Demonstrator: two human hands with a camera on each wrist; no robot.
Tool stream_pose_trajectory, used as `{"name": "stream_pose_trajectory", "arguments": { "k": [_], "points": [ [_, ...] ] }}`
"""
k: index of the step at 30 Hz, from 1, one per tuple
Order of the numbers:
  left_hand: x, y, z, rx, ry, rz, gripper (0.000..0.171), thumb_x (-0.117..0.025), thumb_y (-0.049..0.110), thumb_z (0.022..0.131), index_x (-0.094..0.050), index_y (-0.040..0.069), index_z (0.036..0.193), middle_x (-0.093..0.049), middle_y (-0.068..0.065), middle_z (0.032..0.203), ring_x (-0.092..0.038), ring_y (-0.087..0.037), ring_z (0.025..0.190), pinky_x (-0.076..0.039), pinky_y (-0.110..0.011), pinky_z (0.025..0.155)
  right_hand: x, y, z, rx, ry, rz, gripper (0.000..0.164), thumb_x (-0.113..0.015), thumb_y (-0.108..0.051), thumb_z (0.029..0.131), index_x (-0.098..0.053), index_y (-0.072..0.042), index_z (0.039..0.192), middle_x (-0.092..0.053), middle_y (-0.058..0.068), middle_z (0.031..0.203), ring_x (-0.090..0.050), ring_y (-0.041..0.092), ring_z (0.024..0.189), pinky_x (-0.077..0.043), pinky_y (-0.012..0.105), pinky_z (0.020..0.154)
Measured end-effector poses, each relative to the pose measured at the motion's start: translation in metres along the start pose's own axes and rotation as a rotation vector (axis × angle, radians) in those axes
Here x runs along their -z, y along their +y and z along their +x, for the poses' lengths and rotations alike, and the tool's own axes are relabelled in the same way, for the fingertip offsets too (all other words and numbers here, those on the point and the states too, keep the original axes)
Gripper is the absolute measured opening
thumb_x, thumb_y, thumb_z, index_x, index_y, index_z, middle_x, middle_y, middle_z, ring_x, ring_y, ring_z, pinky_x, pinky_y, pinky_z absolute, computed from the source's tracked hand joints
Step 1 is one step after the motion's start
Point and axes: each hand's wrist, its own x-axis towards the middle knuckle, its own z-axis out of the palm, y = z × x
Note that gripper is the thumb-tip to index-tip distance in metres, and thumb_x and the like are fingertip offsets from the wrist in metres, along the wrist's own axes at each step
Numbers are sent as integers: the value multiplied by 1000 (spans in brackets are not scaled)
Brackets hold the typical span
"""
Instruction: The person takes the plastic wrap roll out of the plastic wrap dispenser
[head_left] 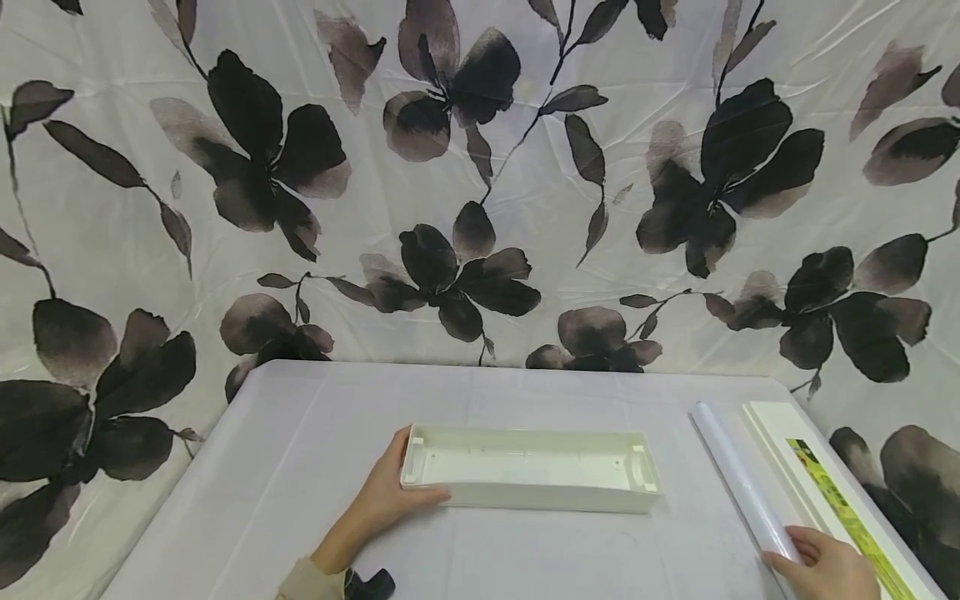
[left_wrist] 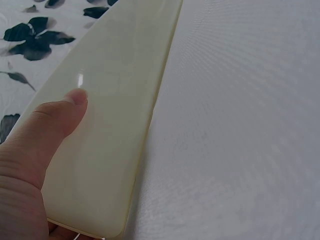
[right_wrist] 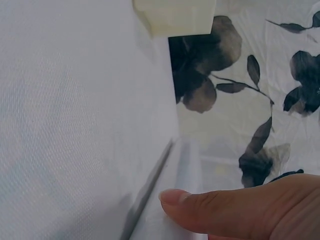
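Note:
In the head view, a long, shallow, off-white plastic box (head_left: pixel 540 497) stands open side up in the middle of the table. My left hand (head_left: pixel 393 479) grips its left end, thumb along the front wall and fingers behind the end. The left wrist view shows that thumb flat on the smooth box wall (left_wrist: pixel 115 130). At the right, my right hand (head_left: pixel 828 567) holds the near end of a roll of clear plastic film (head_left: pixel 738 475), thumb on its left side. The right wrist view shows the thumb pressed on the whitish film roll (right_wrist: pixel 167 215).
Right of the roll lies a long white cover (head_left: pixel 768 429) with a yellow-green label strip (head_left: pixel 847 517), near the table's right edge. A white cloth covers the table (head_left: pixel 555 550). Behind it hangs a floral sheet (head_left: pixel 585 167). A black band (head_left: pixel 371 585) sits at the left wrist.

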Motion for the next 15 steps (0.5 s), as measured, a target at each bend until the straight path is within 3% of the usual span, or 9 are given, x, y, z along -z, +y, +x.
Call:
{"name": "stream_pose_trajectory", "arguments": {
  "k": [9,15],
  "points": [
    [0,-2,-4,18,4,-5,103,-96,31,63,-37,14,146,-55,-5,134,-54,-22,119,-40,-49,103,-2,-3,-3,-90,26,28,75,-89,-36,70,-58,18,112,-67,30,95,-62,28,74,-48,54,77],
    [-1,-2,-4,16,1,5,105,-96,32,63,-35,14,147,-54,-5,135,-53,-22,119,-40,-49,103,-4,-6,-6,-138,59,36,69,-82,-38,78,-57,17,112,-65,28,89,-60,30,75,-48,53,74]
  ]
}}
